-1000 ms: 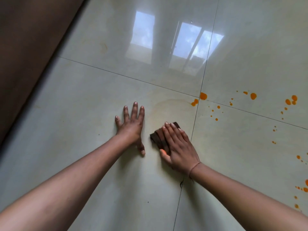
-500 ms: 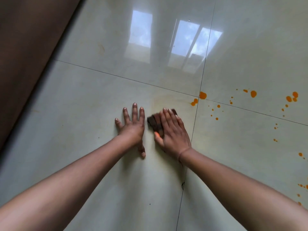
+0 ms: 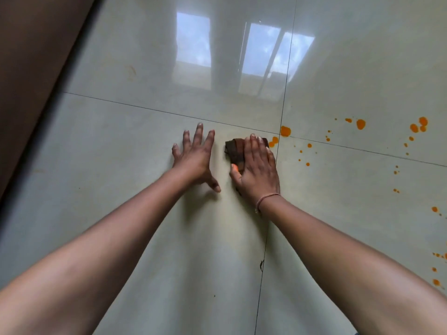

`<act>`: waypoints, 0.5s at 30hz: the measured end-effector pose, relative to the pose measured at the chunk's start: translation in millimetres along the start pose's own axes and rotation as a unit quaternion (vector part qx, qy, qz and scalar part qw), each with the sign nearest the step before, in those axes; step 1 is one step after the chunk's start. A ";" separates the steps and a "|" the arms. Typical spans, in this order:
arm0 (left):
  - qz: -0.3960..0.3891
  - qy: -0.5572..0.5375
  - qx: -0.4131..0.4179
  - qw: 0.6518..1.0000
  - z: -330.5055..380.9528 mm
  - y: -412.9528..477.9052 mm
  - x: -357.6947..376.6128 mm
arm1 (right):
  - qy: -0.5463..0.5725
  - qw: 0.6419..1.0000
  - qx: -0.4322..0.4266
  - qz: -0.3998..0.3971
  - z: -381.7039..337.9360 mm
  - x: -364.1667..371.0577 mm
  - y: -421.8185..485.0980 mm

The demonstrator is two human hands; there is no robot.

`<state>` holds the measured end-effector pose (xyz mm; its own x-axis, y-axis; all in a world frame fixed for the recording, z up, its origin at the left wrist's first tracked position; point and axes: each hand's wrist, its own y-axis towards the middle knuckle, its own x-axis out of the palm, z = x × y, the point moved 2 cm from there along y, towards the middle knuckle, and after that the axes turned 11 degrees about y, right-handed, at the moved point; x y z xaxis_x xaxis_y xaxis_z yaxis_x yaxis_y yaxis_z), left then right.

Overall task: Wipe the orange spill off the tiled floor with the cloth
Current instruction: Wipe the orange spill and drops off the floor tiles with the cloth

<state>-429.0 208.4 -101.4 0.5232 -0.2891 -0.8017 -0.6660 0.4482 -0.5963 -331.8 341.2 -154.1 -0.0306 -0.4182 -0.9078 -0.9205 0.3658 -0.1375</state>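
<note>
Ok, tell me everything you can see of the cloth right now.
The cloth is dark brown, folded into a small wad with visible creases, and looks like soft fabric. It lies flat on the tiled floor, pressed under the right hand, whose palm and fingers cover its right side, leaving only the left side showing. It sits just left of the nearest orange drops, apart from the left hand.

Soft daylight, sharp picture.
Window glare (image 3: pixel 244 52) shines on the glossy floor (image 3: pixel 121 165) at upper middle; edges bend slightly.
</note>
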 end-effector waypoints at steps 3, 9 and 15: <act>-0.016 0.040 0.042 0.998 18.9 21.2 -20.8 | -0.005 1.000 -0.018 -0.019 22.8 -5.0 -59.4; -0.127 0.044 0.017 0.991 60.8 40.8 -15.7 | -0.024 0.999 0.033 -0.004 65.5 -25.1 0.0; -0.132 0.051 0.000 0.990 65.4 43.4 -13.1 | -0.019 1.000 0.004 -0.015 66.4 -25.4 -62.1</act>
<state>-430.0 286.9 -114.0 0.6235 -0.4798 -0.6173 -0.5126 0.3453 -0.7861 -248.0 384.3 -148.8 0.0113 -0.3977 -0.9174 -0.9178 0.3600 -0.1674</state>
